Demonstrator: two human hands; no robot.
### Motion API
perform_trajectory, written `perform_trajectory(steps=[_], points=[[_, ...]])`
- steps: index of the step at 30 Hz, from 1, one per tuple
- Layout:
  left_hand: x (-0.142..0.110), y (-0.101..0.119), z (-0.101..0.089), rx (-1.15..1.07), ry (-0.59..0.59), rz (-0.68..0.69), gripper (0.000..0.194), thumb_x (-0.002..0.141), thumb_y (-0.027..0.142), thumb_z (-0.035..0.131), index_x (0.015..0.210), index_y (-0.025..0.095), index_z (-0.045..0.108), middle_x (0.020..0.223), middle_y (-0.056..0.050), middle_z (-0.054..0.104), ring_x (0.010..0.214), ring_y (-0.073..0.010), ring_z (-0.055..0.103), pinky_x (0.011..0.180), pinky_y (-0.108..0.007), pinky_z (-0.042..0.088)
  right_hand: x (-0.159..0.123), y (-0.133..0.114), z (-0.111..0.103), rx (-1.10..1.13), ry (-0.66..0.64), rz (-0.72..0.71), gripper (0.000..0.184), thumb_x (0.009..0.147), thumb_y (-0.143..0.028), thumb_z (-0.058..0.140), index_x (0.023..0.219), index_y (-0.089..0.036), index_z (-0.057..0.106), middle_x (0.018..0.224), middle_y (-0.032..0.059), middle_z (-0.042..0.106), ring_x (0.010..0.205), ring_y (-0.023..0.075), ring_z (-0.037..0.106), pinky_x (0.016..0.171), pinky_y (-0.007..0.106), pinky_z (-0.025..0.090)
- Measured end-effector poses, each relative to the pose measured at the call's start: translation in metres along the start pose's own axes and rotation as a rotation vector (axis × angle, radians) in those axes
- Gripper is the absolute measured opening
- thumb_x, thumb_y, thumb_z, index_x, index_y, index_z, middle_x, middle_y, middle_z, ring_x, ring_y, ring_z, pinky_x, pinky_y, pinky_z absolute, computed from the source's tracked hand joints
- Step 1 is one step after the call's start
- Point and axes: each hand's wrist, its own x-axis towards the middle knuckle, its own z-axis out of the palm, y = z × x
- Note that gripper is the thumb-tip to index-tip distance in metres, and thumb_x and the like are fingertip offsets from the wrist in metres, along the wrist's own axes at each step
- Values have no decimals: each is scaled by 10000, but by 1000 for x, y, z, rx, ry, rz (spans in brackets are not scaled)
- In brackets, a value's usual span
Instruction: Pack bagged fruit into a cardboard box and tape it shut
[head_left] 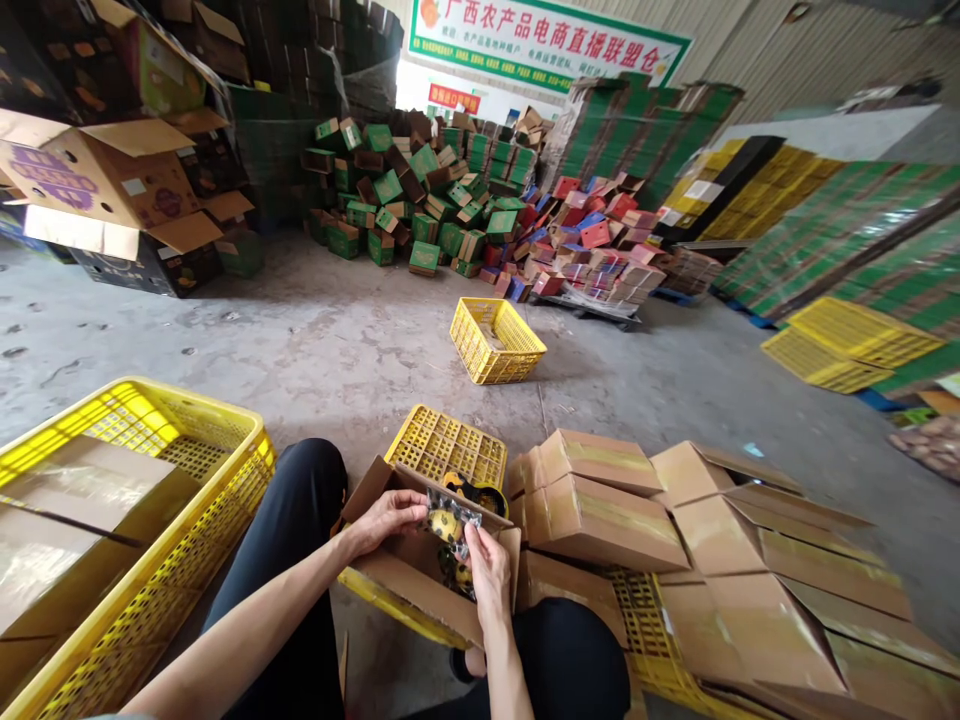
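Between my hands is a yellow, rounded fruit-like item in a clear plastic bag with dark marks (445, 522). My left hand (391, 518) pinches the bag's left end. At its right end, my right hand (487, 562) grips it with closed fingers. Directly below stands an open cardboard box (412, 592) between my knees, with another dark-marked bag (457, 575) partly visible inside. The rest of the box's contents is hidden by my hands and the box wall. A yellow-and-black tape dispenser (480, 490) lies just beyond the box on an upturned yellow crate (448, 445).
On my left, a large yellow crate (225, 470) holds closed cartons (90, 490). Taped brown cartons (600, 500) are stacked at my right. Ahead on the concrete floor sits another yellow crate (499, 350). Heaped green boxes (420, 215) and red boxes (592, 235) lie farther back.
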Motion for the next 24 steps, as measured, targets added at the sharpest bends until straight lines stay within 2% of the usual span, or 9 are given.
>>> perform_trajectory(steps=[9, 13, 18, 24], points=[[-1, 3, 3, 52, 25, 76, 461, 759, 548, 916, 866, 149, 712, 778, -11, 653, 695, -114, 574, 671, -226, 466, 5, 6, -1, -19, 4, -7, 743, 659, -806, 796, 987, -145, 877, 866, 116, 823, 781, 300, 772, 649, 371, 694], [2, 0, 1, 2, 18, 73, 481, 768, 569, 908, 858, 148, 694, 786, -20, 672, 702, -121, 597, 698, -241, 485, 7, 7, -1, -16, 22, -1, 755, 673, -802, 782, 1037, -148, 877, 891, 122, 832, 771, 296, 772, 637, 364, 686], [5, -1, 1, -89, 14, 84, 487, 738, 549, 939, 851, 155, 675, 776, -12, 667, 677, -123, 606, 713, -268, 514, 10, 7, -6, -68, 54, -35, 691, 698, -782, 770, 967, -158, 893, 818, 110, 819, 725, 272, 749, 578, 306, 639], [9, -4, 0, -132, 61, 105, 504, 700, 533, 967, 897, 157, 696, 771, -2, 662, 676, -118, 602, 696, -253, 508, 9, 6, -9, -103, 33, -83, 685, 735, -784, 740, 955, -153, 890, 795, 82, 804, 738, 253, 737, 618, 280, 626]])
